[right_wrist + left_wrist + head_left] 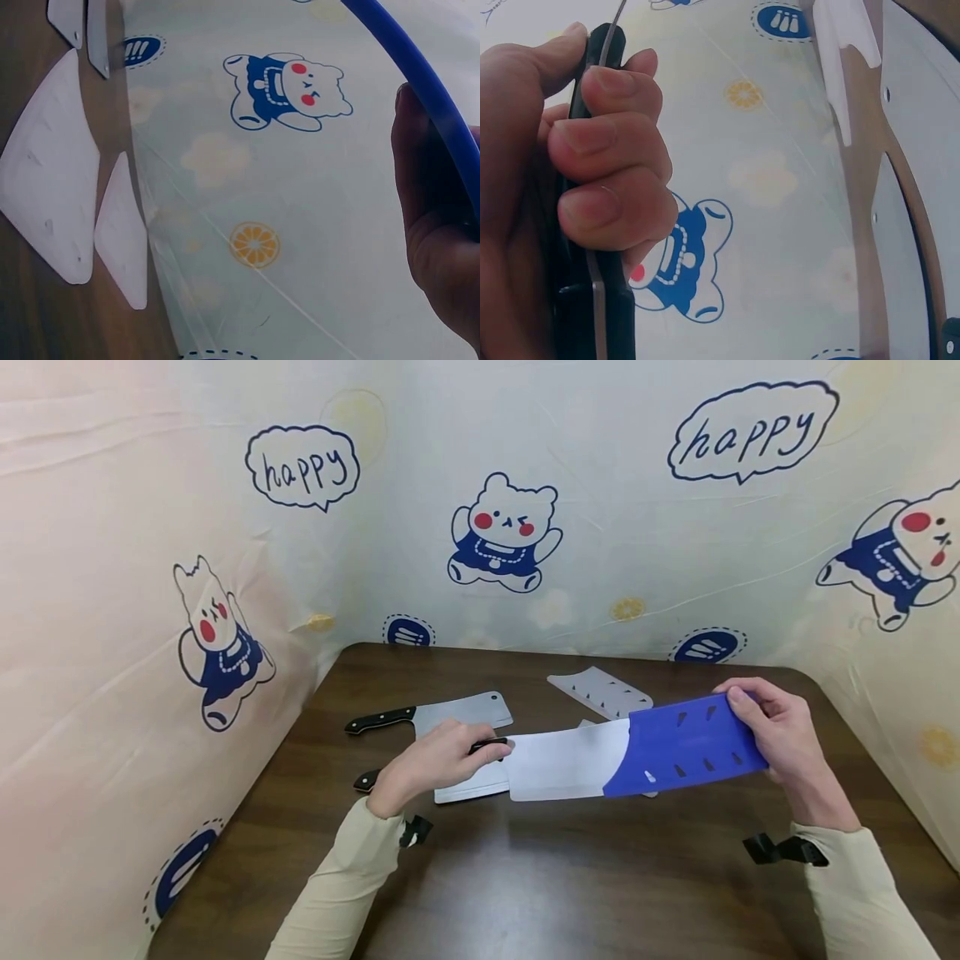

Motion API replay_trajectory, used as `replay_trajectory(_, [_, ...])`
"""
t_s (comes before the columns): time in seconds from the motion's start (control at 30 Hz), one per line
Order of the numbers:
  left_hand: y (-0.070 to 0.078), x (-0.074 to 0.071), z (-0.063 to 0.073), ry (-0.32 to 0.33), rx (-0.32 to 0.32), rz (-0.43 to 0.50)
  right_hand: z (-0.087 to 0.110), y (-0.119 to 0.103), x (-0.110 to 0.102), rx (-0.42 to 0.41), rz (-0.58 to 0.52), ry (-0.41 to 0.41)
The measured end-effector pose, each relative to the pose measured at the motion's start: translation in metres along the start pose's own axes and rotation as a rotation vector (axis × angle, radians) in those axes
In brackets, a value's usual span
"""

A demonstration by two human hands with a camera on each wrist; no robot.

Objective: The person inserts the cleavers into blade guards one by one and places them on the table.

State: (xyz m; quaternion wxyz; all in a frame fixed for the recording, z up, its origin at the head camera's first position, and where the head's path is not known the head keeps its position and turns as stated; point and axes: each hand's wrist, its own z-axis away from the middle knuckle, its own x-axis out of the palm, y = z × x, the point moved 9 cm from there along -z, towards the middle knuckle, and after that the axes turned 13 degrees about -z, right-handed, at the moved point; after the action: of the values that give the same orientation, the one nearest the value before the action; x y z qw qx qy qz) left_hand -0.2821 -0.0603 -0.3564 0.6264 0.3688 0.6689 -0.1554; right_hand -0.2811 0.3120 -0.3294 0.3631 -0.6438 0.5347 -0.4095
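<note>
My left hand grips the black handle of a kitchen knife, fingers wrapped round it in the left wrist view. The knife's broad pale blade points right, held up over the table. Its far part is inside a blue blade guard with small slots. At the guard's right end, my right hand pinches it, thumb on the near face. In the right wrist view the blue guard shows edge-on by the right hand.
Two cleavers with black handles lie on the brown table: the farther cleaver and a nearer one, partly behind the left hand. White blade guards lie at the back, one beyond the blue guard. A printed curtain surrounds the table.
</note>
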Motion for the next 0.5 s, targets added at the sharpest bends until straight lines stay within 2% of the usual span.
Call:
replay_trajectory(0.13, [-0.001, 0.005, 0.003, -0.014, -0.007, 0.002, 0.003, 0.006, 0.013, -0.008, 0.000, -0.020])
replay_trajectory(0.23, [-0.002, 0.008, 0.004, -0.023, -0.020, -0.001, 0.004, 0.010, 0.022, -0.008, 0.069, -0.019])
replay_trajectory(0.5, [-0.006, 0.005, 0.006, -0.004, -0.068, -0.022, 0.009, 0.023, 0.026, 0.032, 0.159, 0.012])
